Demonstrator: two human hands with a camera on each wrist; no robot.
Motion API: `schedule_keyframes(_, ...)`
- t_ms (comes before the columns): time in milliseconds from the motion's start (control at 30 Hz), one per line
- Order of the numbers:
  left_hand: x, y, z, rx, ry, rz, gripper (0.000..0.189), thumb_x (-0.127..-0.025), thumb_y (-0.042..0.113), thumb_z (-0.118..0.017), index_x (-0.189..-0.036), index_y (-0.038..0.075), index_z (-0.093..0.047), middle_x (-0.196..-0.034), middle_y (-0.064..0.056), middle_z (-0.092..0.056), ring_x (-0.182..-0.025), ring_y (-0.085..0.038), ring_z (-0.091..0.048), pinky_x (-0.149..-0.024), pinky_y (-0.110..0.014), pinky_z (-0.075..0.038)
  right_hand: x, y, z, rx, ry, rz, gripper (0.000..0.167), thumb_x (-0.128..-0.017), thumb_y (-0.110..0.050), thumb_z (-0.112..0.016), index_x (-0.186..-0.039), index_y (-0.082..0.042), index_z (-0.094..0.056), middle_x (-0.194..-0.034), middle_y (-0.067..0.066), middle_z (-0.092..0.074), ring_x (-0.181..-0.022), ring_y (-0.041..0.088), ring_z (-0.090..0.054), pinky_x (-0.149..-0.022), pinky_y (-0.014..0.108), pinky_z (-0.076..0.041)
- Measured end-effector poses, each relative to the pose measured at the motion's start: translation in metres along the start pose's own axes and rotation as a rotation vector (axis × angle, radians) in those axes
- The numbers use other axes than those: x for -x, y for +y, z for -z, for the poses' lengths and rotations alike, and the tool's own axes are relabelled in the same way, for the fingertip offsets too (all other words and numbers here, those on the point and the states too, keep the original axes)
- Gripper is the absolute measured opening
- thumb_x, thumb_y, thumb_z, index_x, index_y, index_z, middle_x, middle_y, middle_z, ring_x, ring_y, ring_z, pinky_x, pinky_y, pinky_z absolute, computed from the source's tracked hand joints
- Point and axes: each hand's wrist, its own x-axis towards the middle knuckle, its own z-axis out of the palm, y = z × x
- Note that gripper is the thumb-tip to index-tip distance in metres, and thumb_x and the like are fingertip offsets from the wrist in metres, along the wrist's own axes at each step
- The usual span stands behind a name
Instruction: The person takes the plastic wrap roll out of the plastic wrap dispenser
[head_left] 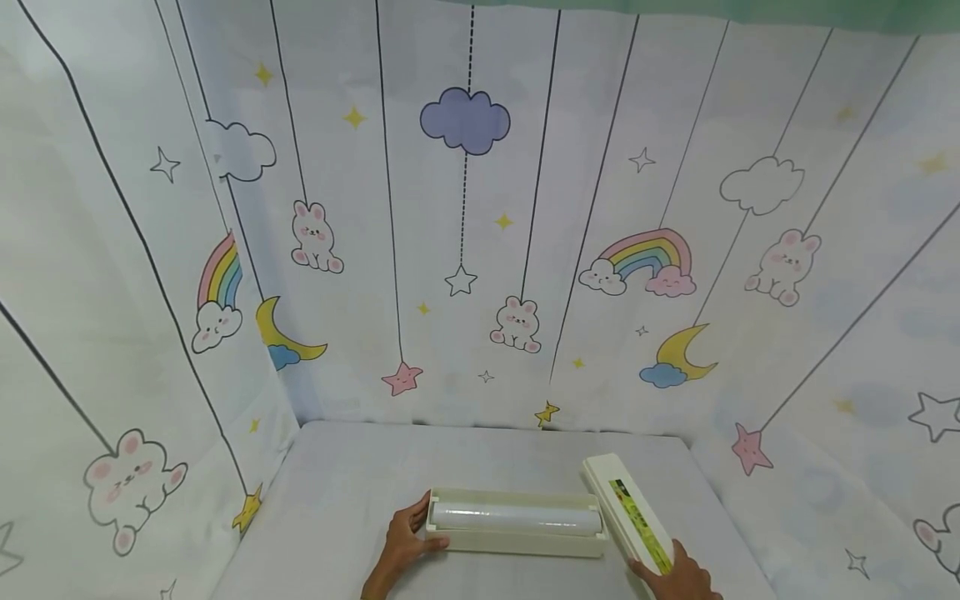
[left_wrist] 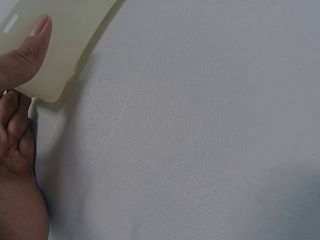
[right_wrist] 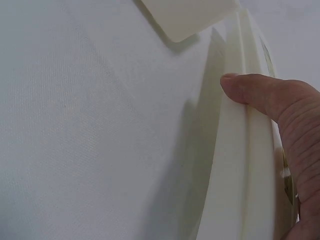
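Note:
A long cream plastic box (head_left: 525,545) lies lengthwise on the table with a roll of clear plastic film (head_left: 517,518) inside it. My left hand (head_left: 405,540) grips the box's left end, thumb on the front wall and fingers behind. In the left wrist view the thumb presses on the box's corner (left_wrist: 65,60) beside a small slot. My right hand (head_left: 681,575) holds the near end of a long cream lid (head_left: 611,496) with a yellow-green label (head_left: 641,525). The lid slants at the box's right end. In the right wrist view the thumb lies over the lid's edge (right_wrist: 235,145); the other fingers are hidden.
A white cloth covers the table (head_left: 360,467). Printed curtains (head_left: 465,225) with clouds, bunnies, stars and rainbows stand behind the table and along both sides. A green strip (head_left: 750,12) runs along the top.

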Motion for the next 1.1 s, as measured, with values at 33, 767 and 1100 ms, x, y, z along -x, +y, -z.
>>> schedule_keyframes(33,0.000,0.001,0.000,-0.001,0.001,0.015,0.101,-0.074,0.012,-0.102,-0.154,-0.015,-0.048,-0.158,-0.033,-0.050,-0.144,-0.020,-0.063,-0.113,-0.009,-0.047,-0.001,0.000,-0.001,0.006,-0.004,-0.008,0.125,-0.070,-0.082,-0.085,-0.138,0.016,-0.047,-0.099,0.026,-0.069,-0.095,0.047,-0.065,-0.083,0.068,-0.052)
schedule_keyframes(767,0.000,-0.010,-0.001,0.066,0.007,0.082,0.107,-0.070,0.018,-0.104,-0.158,-0.009,-0.047,-0.161,-0.026,-0.050,-0.140,0.002,-0.058,-0.112,-0.006,-0.043,0.002,0.011,-0.008,-0.047,0.036,0.047,0.116,-0.073,-0.077,-0.085,-0.131,0.017,-0.050,-0.082,0.015,-0.064,-0.076,0.031,-0.063,-0.067,0.049,-0.051)
schedule_keyframes(1100,-0.001,-0.007,-0.001,0.064,0.003,0.097,0.108,-0.071,0.018,-0.104,-0.159,-0.008,-0.047,-0.164,-0.024,-0.048,-0.142,-0.001,-0.058,-0.113,-0.005,-0.042,-0.003,0.011,-0.018,-0.007,0.063,-0.052,0.131,-0.062,-0.084,-0.088,-0.137,0.016,-0.049,-0.108,0.034,-0.064,-0.104,0.054,-0.059,-0.088,0.071,-0.051)
